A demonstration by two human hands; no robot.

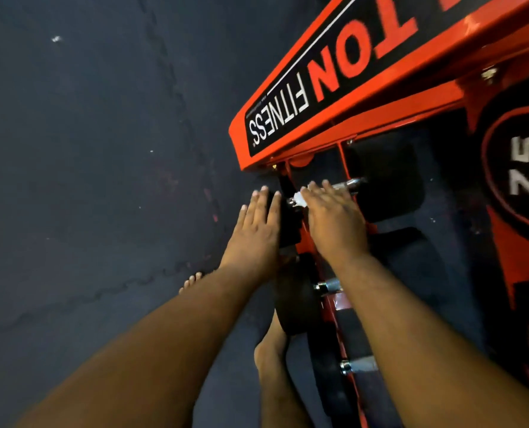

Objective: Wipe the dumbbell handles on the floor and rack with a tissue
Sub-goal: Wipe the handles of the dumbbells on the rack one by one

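Observation:
An orange dumbbell rack (390, 97) fills the right side of the head view. On a low shelf lies a black dumbbell with a chrome handle (351, 183). My right hand (334, 217) lies over that handle with its fingers straight, pressing a white tissue (297, 200) that shows at the hand's left edge. Flat against the dumbbell's black left end (288, 223) rests my left hand (257, 230), fingers straight. More of the tissue is hidden under my right hand.
Two more dumbbells (294, 301) with chrome handles sit lower on the rack, nearer me. A large black plate marked 7.5 (522, 168) sits at the right. Dark rubber floor mats (87, 165) cover the left. My bare feet (272, 344) stand close to the rack.

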